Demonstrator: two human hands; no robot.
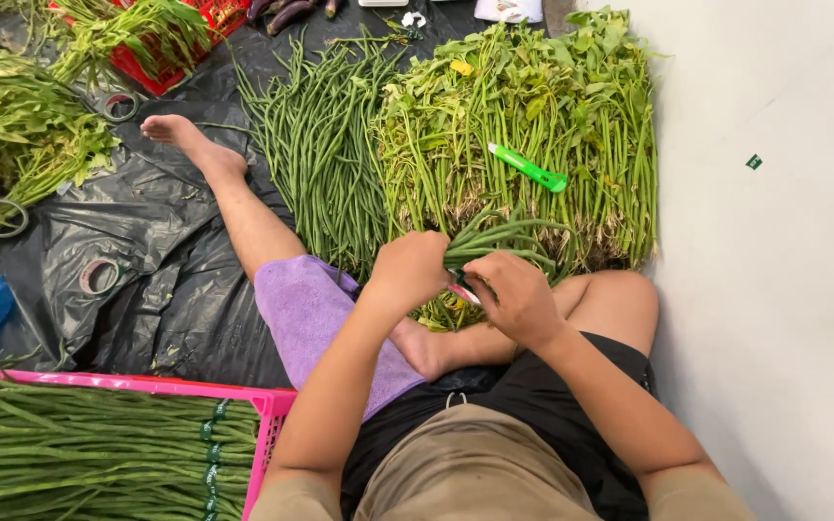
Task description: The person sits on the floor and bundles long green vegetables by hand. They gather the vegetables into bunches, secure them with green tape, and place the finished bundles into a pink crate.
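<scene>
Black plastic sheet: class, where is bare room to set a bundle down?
Bare black plastic sheet lies between the outstretched leg, the tape rolls and the pink crate. Crowded: long beans and leafy stems ahead of both hands.

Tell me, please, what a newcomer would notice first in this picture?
Most striking is the big pile of leafy green stalks at top centre, with a green utility knife lying on it. In the middle, the left hand and right hand grip a bundle of long beans. A pink crate of tied beans sits bottom left.
</scene>
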